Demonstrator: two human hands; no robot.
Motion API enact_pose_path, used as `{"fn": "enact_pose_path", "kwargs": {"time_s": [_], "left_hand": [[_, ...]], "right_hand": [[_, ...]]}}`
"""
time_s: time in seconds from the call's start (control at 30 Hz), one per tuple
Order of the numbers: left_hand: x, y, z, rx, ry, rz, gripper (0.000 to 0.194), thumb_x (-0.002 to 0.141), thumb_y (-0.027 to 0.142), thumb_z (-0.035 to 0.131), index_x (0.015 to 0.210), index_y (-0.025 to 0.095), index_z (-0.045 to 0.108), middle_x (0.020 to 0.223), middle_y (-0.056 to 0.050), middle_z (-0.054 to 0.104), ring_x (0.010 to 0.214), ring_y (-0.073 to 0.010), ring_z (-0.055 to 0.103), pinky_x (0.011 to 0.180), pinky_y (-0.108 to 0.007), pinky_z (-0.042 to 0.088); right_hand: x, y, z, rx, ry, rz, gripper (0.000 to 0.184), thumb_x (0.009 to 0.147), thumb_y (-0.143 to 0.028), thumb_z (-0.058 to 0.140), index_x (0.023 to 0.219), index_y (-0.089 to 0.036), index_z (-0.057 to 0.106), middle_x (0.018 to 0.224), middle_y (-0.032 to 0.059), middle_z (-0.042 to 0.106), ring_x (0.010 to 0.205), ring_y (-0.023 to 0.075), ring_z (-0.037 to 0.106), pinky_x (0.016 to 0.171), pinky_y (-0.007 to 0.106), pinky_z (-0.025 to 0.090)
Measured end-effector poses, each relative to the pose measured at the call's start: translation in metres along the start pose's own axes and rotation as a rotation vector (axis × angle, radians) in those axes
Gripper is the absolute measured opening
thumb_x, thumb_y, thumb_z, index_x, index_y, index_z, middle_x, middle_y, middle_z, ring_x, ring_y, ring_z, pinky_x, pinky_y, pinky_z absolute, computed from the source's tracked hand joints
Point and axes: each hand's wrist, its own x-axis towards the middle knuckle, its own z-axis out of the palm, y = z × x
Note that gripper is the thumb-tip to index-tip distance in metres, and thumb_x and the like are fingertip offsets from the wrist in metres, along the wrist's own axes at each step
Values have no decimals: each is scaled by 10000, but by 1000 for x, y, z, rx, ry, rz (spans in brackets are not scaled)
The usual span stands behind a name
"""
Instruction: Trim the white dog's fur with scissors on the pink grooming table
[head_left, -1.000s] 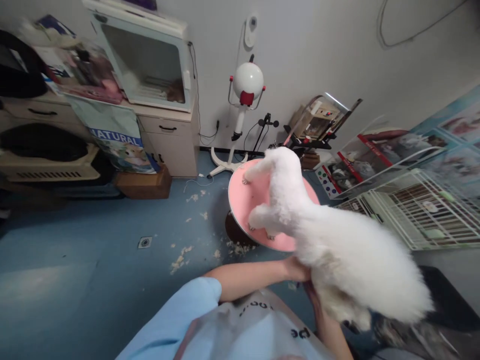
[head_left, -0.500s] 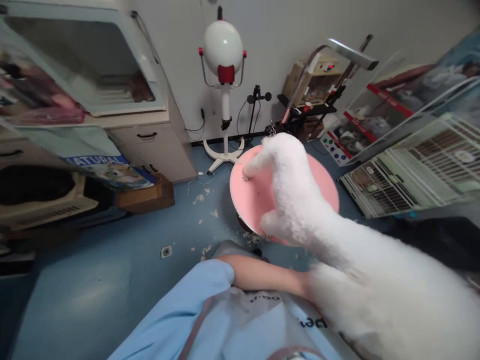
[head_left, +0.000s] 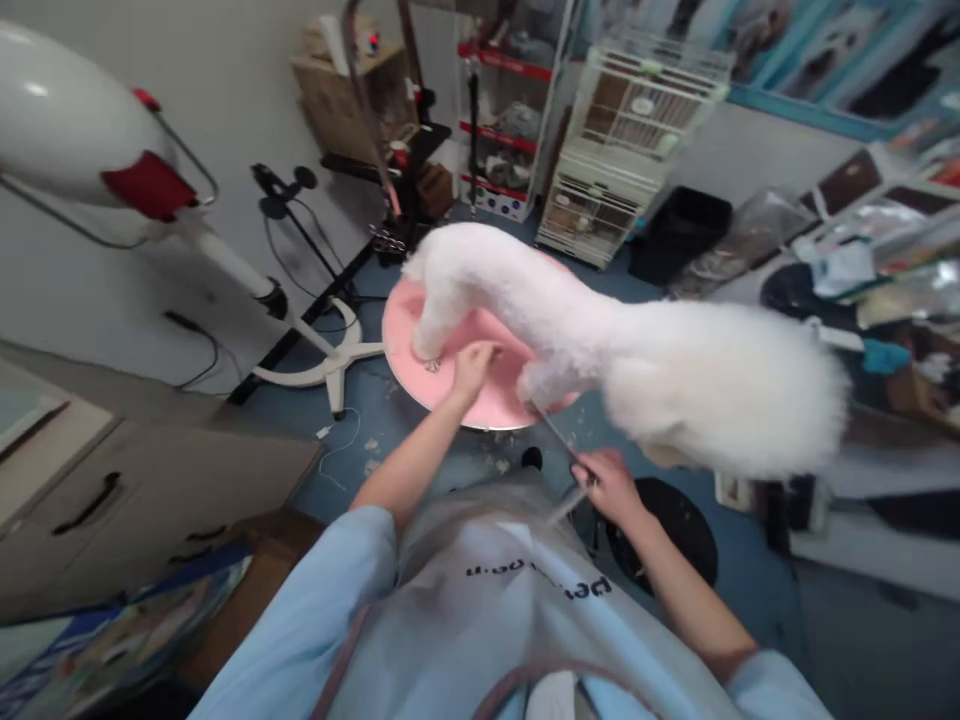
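A white fluffy dog stands on a round pink grooming table, its big round head at the right. In my right hand is a pair of scissors. Their long blades point up and left, the tips close to the dog's front paw; contact is unclear. A pale thin strip sticks out below the same hand, its kind unclear. My left hand is over the table between the dog's front and hind legs, fingers drawn together. Whatever is between those fingertips, if anything, is too small to make out.
A white stand dryer is at the left, its wheeled base beside the table. Behind stand wire cages and a shelf unit. A black round stool is under my right forearm. Hair clippings lie on the floor.
My view has swung to the right. Both hands now show, the right with scissors. Earlier, one forearm reached to the dog's head with its hand hidden. The dog stays standing on the table.
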Motion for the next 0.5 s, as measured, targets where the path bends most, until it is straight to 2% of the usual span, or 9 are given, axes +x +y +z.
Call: {"fn": "enact_pose_path", "kwargs": {"time_s": [0.07, 0.13, 0.23, 0.33, 0.37, 0.47, 0.5], "left_hand": [[39, -13, -10, -22, 58, -95, 274, 871, 270, 472, 943, 65, 639, 1004, -135, 658, 894, -128, 615, 906, -299, 482], [65, -25, -6, -37, 57, -161, 236, 888, 267, 508, 938, 62, 614, 978, -105, 645, 897, -123, 609, 896, -319, 495], [84, -39, 2, -41, 33, -202, 238, 896, 297, 541, 944, 71, 599, 964, -71, 626, 892, -116, 597, 866, -316, 511], [93, -48, 2, -28, -10, -226, 260, 886, 310, 565, 1000, 79, 604, 950, -63, 621, 854, -109, 589, 829, -302, 517], [96, -51, 1, -22, -28, -231, 270, 882, 314, 572, 1016, 82, 606, 945, -61, 621, 843, -107, 588, 821, -299, 517], [104, -55, -3, 8, -82, -233, 296, 881, 342, 572, 1023, 86, 611, 947, -64, 626, 845, -109, 588, 818, -298, 513], [106, -55, -4, 21, -101, -232, 304, 882, 355, 569, 1017, 86, 613, 948, -65, 628, 852, -111, 588, 822, -300, 511]], "right_hand": [[17, -12, -2, -183, 147, 70, 301, 886, -320, 441, 957, -187, 701, 822, 107, 629, 848, 242, 547, 817, 367, 425], [33, -19, -1, -253, 127, 58, 280, 888, -285, 456, 974, -185, 703, 830, 95, 623, 837, 220, 539, 813, 334, 413], [45, -25, 9, -228, 84, -55, 286, 899, -274, 457, 1031, -201, 700, 813, 73, 615, 828, 201, 534, 844, 316, 400], [49, -27, 24, -223, 175, 37, 318, 899, -243, 419, 1056, -179, 688, 826, 76, 616, 812, 200, 529, 821, 316, 402], [48, -27, 30, -228, 139, 31, 300, 887, -235, 431, 1019, -175, 695, 816, 75, 619, 801, 198, 530, 823, 319, 396], [36, -31, 52, -218, -96, -76, 217, 854, -216, 490, 882, -187, 702, 782, 59, 639, 780, 181, 544, 862, 318, 364], [30, -32, 60, -212, -155, -66, 203, 848, -205, 495, 849, -188, 697, 778, 54, 646, 770, 174, 548, 853, 310, 358]]}}
